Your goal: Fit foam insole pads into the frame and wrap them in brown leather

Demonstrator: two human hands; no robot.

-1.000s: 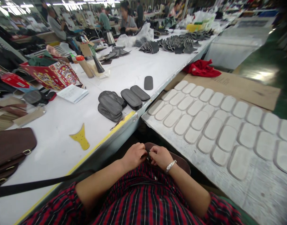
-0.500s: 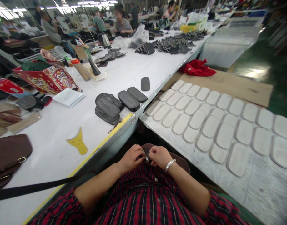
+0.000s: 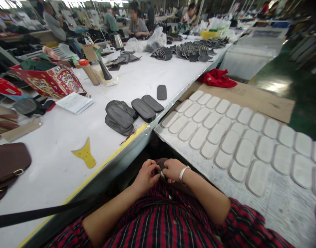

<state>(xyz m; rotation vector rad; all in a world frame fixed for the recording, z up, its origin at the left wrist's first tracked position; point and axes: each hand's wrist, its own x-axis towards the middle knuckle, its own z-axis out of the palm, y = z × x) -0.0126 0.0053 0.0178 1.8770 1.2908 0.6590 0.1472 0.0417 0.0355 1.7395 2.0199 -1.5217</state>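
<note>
Two bare hands were at close work in the lap, over the striped shirt (image 3: 158,224). The left hand (image 3: 145,177) had its thumb and forefinger bent toward each other beside a small pale item (image 3: 162,174); an onlooker could not tell whether they gripped it. The right hand (image 3: 173,170) had its fingers curled in from the other side, tips partly hidden, so their hold could not be told. A brown piece (image 3: 161,161) lay at and beneath the fingers, below the table edge.

The step in hand appeared to be fine two-handed fitting or loosening at the small item. Any further move there called for a steady brown piece, a firm fingertip hold and a small, controlled pull or push.

Left of the lap, a yellow piece (image 3: 87,156) and a brown bag (image 3: 10,160) lay on the white table (image 3: 54,155). To the right, pale pads (image 3: 257,177) lay in rows, some overlapping, on a board (image 3: 284,213). Beyond the yellow piece were black pads (image 3: 120,115), partly stacked; farther off, a red cloth (image 3: 217,78) and dark cut pieces (image 3: 194,51).
</note>
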